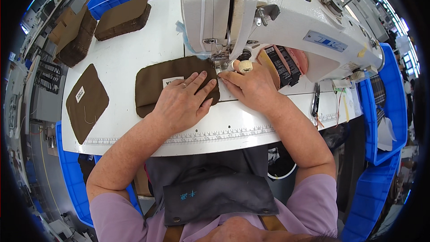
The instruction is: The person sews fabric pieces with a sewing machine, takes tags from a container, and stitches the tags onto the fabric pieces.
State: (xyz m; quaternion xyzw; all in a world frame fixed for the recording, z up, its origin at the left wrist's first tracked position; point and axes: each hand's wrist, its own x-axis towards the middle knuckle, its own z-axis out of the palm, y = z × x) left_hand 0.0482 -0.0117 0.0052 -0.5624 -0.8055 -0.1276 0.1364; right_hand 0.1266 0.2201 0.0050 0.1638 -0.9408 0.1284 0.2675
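Observation:
A brown fabric piece (152, 85) with rounded corners and a white label lies flat on the sewing machine's table, its far right corner at the presser foot (218, 66). My left hand (186, 98) rests open on it, fingers spread, partly covering the label. At the piece's right edge, close beside the needle area, my right hand (253, 85) has its fingers drawn together against the fabric; their tips are partly hidden. The white sewing machine (277, 4) stands over the right hand, with a cream knob (245, 66) just in front of its fingers.
Another labelled brown piece (87, 103) lies at the left, with loose threads. Two brown stacks (123, 20) (76, 38) stand behind it. Black thread snips (316, 98) lie right of my right arm. Blue crates (397, 107) flank the table; a ruler strip (215, 138) lines its front edge.

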